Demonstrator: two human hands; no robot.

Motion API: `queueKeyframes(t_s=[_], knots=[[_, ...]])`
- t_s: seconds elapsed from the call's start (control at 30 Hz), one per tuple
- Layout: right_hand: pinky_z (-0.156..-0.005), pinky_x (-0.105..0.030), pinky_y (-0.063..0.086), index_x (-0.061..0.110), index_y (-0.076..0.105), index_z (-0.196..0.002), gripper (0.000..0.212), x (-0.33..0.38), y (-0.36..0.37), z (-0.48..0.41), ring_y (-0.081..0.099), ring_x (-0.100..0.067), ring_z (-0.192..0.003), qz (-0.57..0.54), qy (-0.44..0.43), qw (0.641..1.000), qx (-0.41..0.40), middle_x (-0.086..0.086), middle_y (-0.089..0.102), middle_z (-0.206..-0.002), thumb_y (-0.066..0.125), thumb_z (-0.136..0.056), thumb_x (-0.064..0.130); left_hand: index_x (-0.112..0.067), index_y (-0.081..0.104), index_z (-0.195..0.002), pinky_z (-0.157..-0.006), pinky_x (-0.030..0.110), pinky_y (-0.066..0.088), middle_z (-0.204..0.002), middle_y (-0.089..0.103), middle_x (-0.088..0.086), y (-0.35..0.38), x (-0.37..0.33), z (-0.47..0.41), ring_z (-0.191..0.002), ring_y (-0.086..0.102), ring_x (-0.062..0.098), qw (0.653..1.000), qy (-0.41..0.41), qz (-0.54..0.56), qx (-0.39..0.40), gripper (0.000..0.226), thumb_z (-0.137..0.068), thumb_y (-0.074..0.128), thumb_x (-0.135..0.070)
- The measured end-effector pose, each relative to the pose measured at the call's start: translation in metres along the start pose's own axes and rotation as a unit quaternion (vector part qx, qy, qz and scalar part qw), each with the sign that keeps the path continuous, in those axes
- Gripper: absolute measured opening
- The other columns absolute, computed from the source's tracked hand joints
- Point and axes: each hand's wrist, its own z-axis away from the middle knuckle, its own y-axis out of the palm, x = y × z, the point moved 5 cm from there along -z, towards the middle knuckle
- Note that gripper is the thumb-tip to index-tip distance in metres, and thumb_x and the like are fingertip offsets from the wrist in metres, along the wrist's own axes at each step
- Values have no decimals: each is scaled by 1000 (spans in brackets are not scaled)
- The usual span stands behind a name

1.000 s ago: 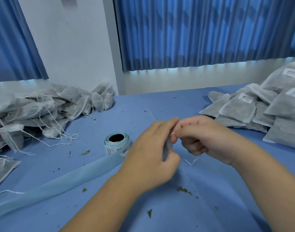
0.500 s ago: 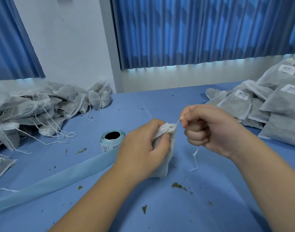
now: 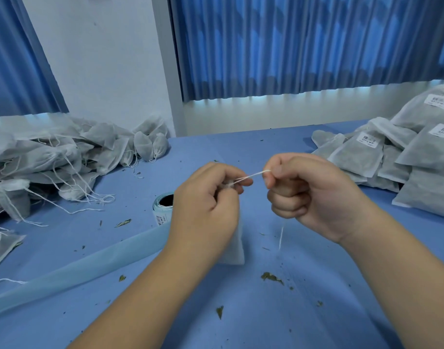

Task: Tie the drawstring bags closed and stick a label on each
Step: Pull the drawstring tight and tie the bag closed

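Head view. The left grip (image 3: 206,212) is curled round the gathered neck of a white drawstring bag (image 3: 237,250), whose lower corner stands on the blue counter (image 3: 241,144) below that hand. The right grip (image 3: 314,197) pinches the drawstring (image 3: 253,175) between thumb and forefinger, the other fingers folded in. The string runs taut between the two hands, and its loose end (image 3: 281,235) hangs beneath the right fist.

The counter's far edge meets the wall (image 3: 102,59) under blue curtains (image 3: 291,46). A pile of unlabelled bags (image 3: 52,159) with trailing strings fills the left side. A stack of labelled bags (image 3: 404,157) fills the right side and runs out of view. Bare counter lies between the two heaps, beyond the hands, and also in front of them. Dry leaf crumbs (image 3: 271,276) are scattered near the bag.

A label roll (image 3: 163,207) stands just left of the left hand. Its pale backing strip (image 3: 77,270) runs from there to the lower left edge of the view.

Each white label (image 3: 368,141) on the right stack bears a dark block above a line of characters. The print there, and on the roll, is too blurred to read.
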Motion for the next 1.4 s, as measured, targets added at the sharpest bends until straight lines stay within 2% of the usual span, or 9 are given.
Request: queueKeyframes(t_s=[0.1, 0.23, 0.47, 0.6, 0.7, 0.9, 1.07, 1.3, 1.4], knots=[[-43, -15, 15, 10, 59, -57, 20, -1, -2, 0, 15, -7, -39, 8, -6, 1000, -13, 7, 20, -46, 47, -73, 11, -28, 65, -59, -51, 11, 33, -55, 53, 2, -3, 1, -2, -54, 45, 9, 995, -71, 57, 38, 27, -68, 44, -13], [-43, -17, 16, 13, 63, -57, 21, -1, -3, 0, 15, -11, -40, 56, -24, 997, -47, 6, 21, -46, 51, -74, 12, -21, 65, -52, -46, 16, 34, -46, 46, -4, 2, 3, -2, -45, 39, 8, 965, -158, 155, 142, 26, -74, 52, -25], [-42, -19, 23, 20, 66, -61, 22, -13, 1, -2, 26, -12, -44, 245, -13, 958, -150, 1, 35, -49, 67, -83, 20, -11, 72, -66, -43, 18, 31, -54, 46, 2, 0, 18, -2, -44, 33, 12, 917, -241, 278, 154, 21, -77, 59, -22], [-42, -17, 25, 16, 69, -69, 18, -17, 13, 1, 27, -11, -46, 321, -31, 939, -116, -3, 37, -55, 65, -86, 20, -19, 78, -71, -53, 21, 36, -58, 52, -3, -8, 26, -5, -52, 41, 11, 952, -233, 185, 75, 21, -85, 63, -21], [-42, -15, 26, 17, 71, -70, 18, -16, 21, 3, 28, -8, -44, 350, -33, 934, -58, 4, 34, -49, 63, -87, 17, -30, 74, -57, -53, 14, 39, -64, 65, -1, -15, 25, -8, -53, 50, 1, 979, -183, 74, 46, 33, -87, 62, -19], [-44, -19, 23, 18, 68, -59, 20, -1, 18, 7, 25, -10, -43, 254, -58, 965, -34, 13, 38, -41, 60, -77, 21, -29, 71, -55, -43, 8, 31, -52, 53, 1, -11, 18, -8, -44, 43, 1, 978, -138, -21, 154, 37, -88, 61, -14], [-44, -21, 24, 18, 66, -56, 19, 0, 3, 4, 24, -14, -44, 242, -52, 965, -86, 2, 31, -44, 56, -71, 24, -28, 77, -71, -54, 15, 38, -57, 53, -8, -4, 18, 0, -57, 43, 10, 928, -180, 79, 317, 22, -84, 60, -36], [-42, -18, 29, 22, 70, -67, 20, -30, 5, -3, 32, -10, -45, 356, 35, 930, -85, 5, 40, -50, 60, -84, 24, -16, 63, -62, -39, 19, 31, -57, 41, -3, 6, 38, 6, -43, 31, 10, 822, -366, 299, 317, 16, -75, 59, -24], [-59, -23, 41, 25, 71, -79, 21, -40, -3, -6, 49, -4, -57, 486, 44, 868, -93, 14, 56, -66, 58, -89, 37, -16, 60, -60, -37, 19, 32, -56, 40, -4, 11, 46, 7, -42, 30, 9, 778, -413, 356, 313, 12, -71, 59, -22]])
